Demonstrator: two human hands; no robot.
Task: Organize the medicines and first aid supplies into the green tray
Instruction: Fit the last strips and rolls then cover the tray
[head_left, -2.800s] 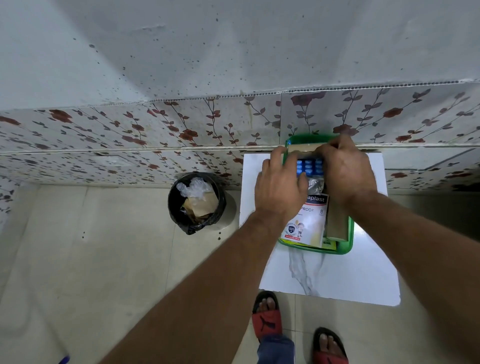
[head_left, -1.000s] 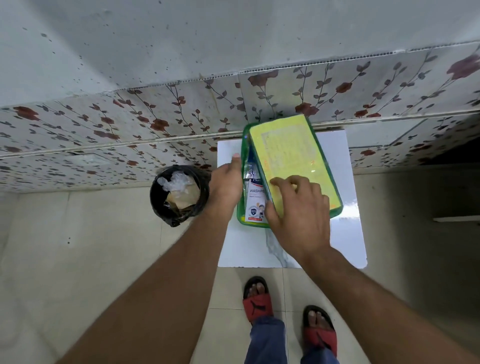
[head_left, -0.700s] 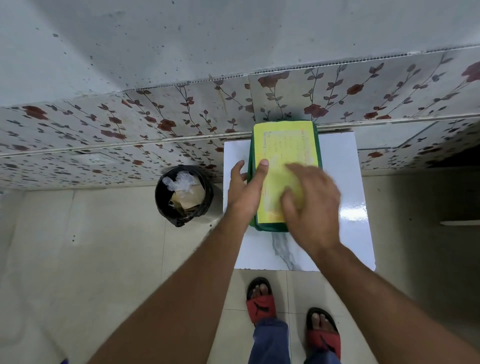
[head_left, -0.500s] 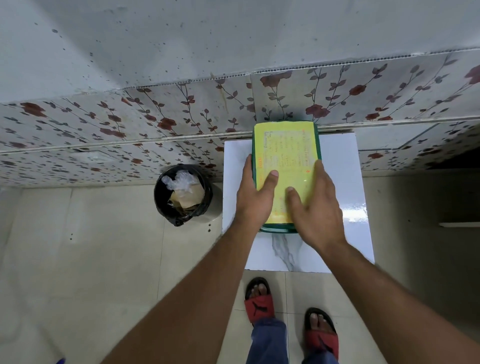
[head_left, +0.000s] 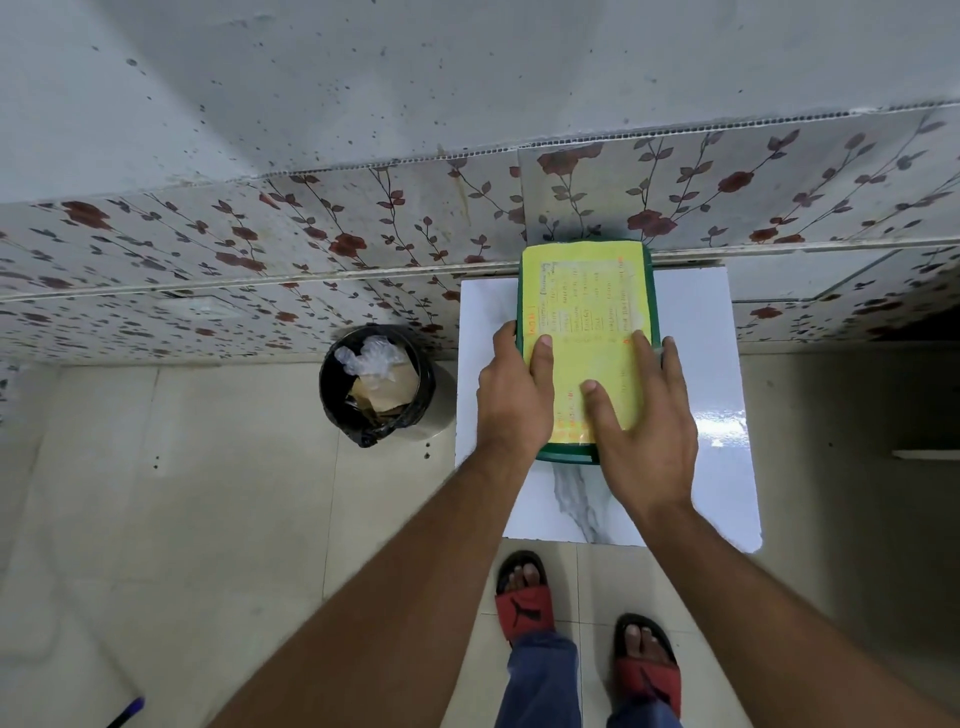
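Green tray (head_left: 566, 453) between both hands (head_left: 644, 441)

The yellow sheet (head_left: 587, 332) now lies flat over the green tray (head_left: 566, 453), hiding the supplies; left hand (head_left: 511, 402) and right hand (head_left: 644, 436) now rest flat on it.

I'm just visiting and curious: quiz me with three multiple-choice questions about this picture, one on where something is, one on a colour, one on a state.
1. Where is the black bin?
A. On the white table
B. On the floor, left of the white table
C. Behind the person

2. What colour is the sheet covering the tray?
A. Yellow
B. Pink
C. Blue

3. How are the hands?
A. Raised in the air
B. Both flat on the sheet
C. Holding a bottle

Answers: B, the bin stands on floor tiles beside the table. A, the sheet is bright yellow. B, the left hand and right hand press down with fingers spread.
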